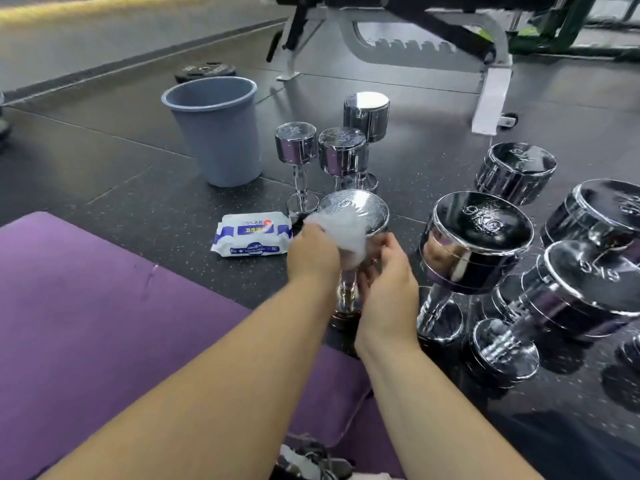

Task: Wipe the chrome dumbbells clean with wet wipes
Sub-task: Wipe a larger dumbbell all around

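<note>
In the head view, one dumbbell is stood on its end on the dark floor. It is stood up this way so its round top can be reached from above.

A wet wipe is bunched up and gripped in the left hand. It is pressed on the top and near side of this dumbbell. The thin middle bar is held by the right hand, with the fingers curled round it. This is likely done so the dumbbell is not tipped over while it is rubbed.

The pack of wipes is laid just left of the dumbbell, where a new wipe can be grabbed fast. A grey bin is set farther back and left of it, most likely for used wipes.

Three small dumbbells are stood just behind it. Big dumbbells are grouped to its right. It cannot be told which ones are clean. A purple mat is spread on its near left side.
</note>
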{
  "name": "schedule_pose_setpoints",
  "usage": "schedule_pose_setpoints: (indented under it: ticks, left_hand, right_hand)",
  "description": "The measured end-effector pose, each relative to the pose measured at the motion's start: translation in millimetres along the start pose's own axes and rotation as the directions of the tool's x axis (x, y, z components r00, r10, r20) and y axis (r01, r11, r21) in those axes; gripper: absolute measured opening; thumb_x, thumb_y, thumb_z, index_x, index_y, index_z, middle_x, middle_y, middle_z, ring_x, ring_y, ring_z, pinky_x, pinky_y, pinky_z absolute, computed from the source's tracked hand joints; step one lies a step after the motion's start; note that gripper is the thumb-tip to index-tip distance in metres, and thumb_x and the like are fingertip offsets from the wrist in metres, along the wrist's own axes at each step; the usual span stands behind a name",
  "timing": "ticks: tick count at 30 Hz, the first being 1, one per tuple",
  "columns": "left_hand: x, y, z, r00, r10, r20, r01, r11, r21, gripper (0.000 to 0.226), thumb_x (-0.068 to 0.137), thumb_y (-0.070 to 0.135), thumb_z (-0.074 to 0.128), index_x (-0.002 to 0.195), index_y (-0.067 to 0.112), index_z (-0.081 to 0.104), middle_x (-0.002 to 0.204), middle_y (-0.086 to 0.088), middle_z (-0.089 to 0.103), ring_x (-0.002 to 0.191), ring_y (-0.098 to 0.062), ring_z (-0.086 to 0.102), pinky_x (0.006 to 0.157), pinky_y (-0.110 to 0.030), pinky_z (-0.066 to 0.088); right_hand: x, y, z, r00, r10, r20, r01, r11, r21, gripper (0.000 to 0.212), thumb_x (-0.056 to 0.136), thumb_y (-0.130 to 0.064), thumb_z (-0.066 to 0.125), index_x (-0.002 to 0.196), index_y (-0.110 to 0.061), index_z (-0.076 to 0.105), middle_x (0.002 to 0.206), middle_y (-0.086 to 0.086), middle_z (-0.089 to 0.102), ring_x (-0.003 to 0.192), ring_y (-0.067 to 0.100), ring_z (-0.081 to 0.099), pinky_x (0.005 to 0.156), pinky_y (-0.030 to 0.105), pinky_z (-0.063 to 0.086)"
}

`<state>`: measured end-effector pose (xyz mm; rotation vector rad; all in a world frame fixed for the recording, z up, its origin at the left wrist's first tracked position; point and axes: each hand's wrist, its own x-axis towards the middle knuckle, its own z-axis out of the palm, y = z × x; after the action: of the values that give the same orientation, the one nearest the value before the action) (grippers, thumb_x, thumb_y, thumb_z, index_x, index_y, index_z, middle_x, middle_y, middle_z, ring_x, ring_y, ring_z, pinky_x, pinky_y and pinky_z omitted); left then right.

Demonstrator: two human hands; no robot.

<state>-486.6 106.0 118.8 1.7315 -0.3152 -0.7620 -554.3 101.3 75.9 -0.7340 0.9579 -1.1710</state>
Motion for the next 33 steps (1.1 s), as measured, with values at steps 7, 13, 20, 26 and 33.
schedule_pose_setpoints:
  ticks: [7, 13, 20, 26, 33]
  left_hand:
    - [21.0, 14.1, -5.3, 0.979, 0.091, 0.181, -0.039, 0.962, -0.272, 0.019, 0.098, 0.028, 0.056, 0.111, 0.025, 0.069, 0.111, 0.005, 0.069, 0.099, -0.015, 0.066, 0.085, -0.028, 0.055]
    - [23.8, -0.5, -7.7, 0.966, -0.078, 0.247, 0.155, 0.938, -0.310, 0.019, 0.100, 0.032, 0.050, 0.105, 0.017, 0.060, 0.079, -0.001, 0.066, 0.051, -0.007, 0.060, 0.044, -0.014, 0.042]
    - [38.8, 0.4, -4.9, 0.978, -0.055, 0.200, 0.095, 0.976, -0.194, 0.040, 0.097, 0.053, 0.046, 0.107, 0.020, 0.066, 0.100, 0.003, 0.073, 0.089, -0.014, 0.067, 0.080, -0.029, 0.051]
    - [31.0, -12.0, -4.7, 0.951, -0.104, 0.290, 0.210, 0.908, -0.363, 0.038, 0.099, 0.036, 0.051, 0.122, 0.009, 0.063, 0.107, -0.009, 0.074, 0.098, -0.024, 0.071, 0.083, -0.035, 0.057]
    - [16.2, -12.6, 4.7, 0.968, -0.161, 0.190, 0.232, 0.862, -0.451, 0.019, 0.089, 0.000, 0.057, 0.076, 0.011, 0.065, 0.056, -0.001, 0.062, 0.042, -0.012, 0.054, 0.048, -0.019, 0.044]
  right_hand:
    - [13.9, 1.8, 2.6, 1.000, 0.007, 0.011, -0.007, 1.000, 0.013, 0.054, 0.084, -0.044, 0.050, 0.133, -0.023, 0.060, 0.131, -0.003, 0.064, 0.122, 0.013, 0.059, 0.109, 0.041, 0.043]
    - [27.2, 1.8, 5.7, 0.998, 0.009, 0.067, -0.008, 1.000, -0.024, 0.076, 0.075, -0.067, 0.052, 0.139, -0.024, 0.055, 0.138, -0.009, 0.058, 0.131, 0.010, 0.051, 0.114, 0.043, 0.036]
    - [34.7, 1.1, -3.6, 0.985, 0.059, 0.165, -0.052, 0.998, -0.047, 0.079, 0.072, -0.064, 0.057, 0.139, -0.023, 0.053, 0.138, -0.006, 0.059, 0.130, 0.013, 0.052, 0.113, 0.044, 0.038]
    - [39.4, -2.7, -0.5, 0.981, 0.046, 0.189, -0.027, 0.994, -0.102, 0.078, 0.074, -0.065, 0.054, 0.139, -0.020, 0.054, 0.139, -0.003, 0.058, 0.132, 0.015, 0.051, 0.115, 0.046, 0.035]
    - [47.7, 0.5, -7.2, 0.960, 0.050, 0.275, -0.004, 0.986, -0.165, 0.082, 0.074, -0.075, 0.056, 0.142, -0.030, 0.049, 0.141, -0.011, 0.055, 0.133, 0.010, 0.048, 0.115, 0.044, 0.032]
